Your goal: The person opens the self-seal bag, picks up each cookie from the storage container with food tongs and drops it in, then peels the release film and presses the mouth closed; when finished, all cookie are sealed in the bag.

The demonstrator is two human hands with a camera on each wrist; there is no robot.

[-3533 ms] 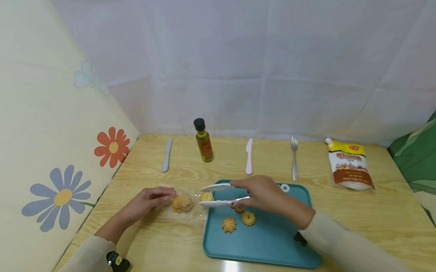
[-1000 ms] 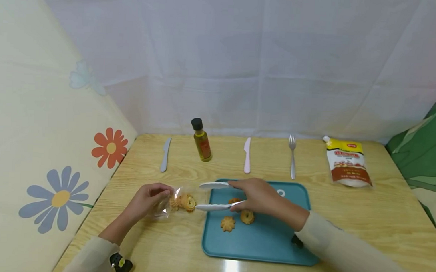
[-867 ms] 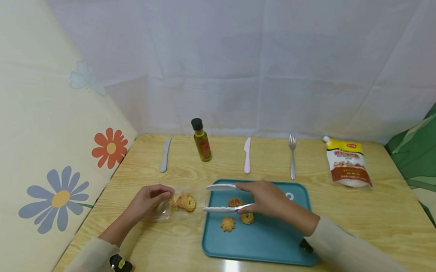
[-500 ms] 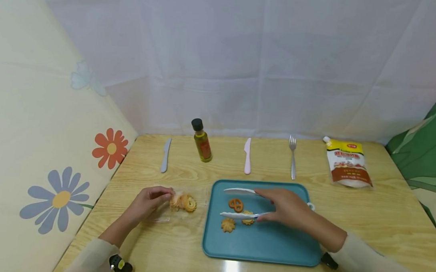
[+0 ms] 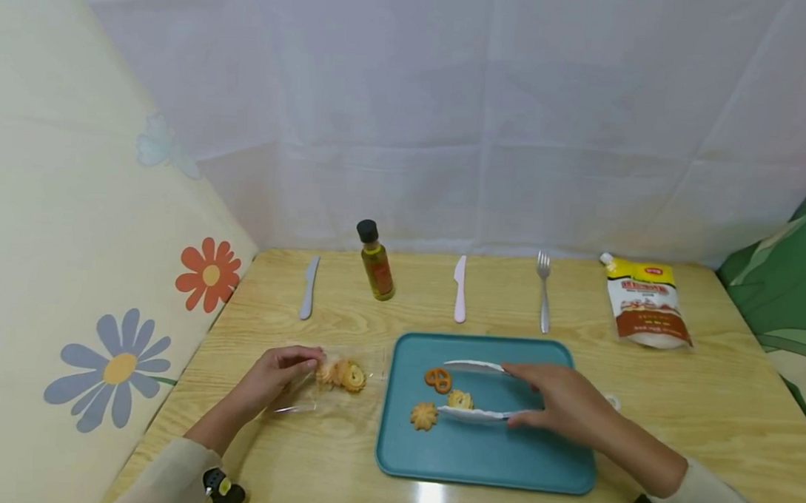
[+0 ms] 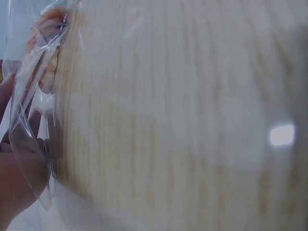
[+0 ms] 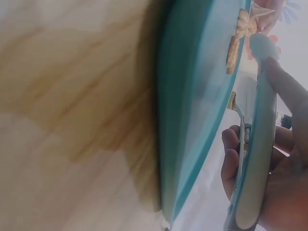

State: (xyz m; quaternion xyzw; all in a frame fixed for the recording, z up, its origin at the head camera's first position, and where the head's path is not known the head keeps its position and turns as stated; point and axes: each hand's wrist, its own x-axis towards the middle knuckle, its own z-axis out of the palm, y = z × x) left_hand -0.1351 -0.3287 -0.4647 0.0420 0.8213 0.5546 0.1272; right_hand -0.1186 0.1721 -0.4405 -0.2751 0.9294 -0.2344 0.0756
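Note:
My left hand pinches the edge of a clear plastic bag lying left of the teal tray. Several cookies sit inside the bag, whose crinkled film also shows in the left wrist view. My right hand holds white-tipped tongs over the tray, thumb on one arm and fingers on the other. The tong arms are spread, with a ring-shaped cookie beside the nearer one. A pretzel and a flower-shaped cookie lie left of the tong tips.
Behind the tray stand an oil bottle and, lying flat, a grey knife, a pink knife and a fork. A spouted pouch lies at the back right. A white curtain hangs behind the table.
A cookie between the tong tips at the bag's mouth now lies in the bag. My right hand has drawn the tongs rightward and nearer, over the tray. My left hand stays at the bag.

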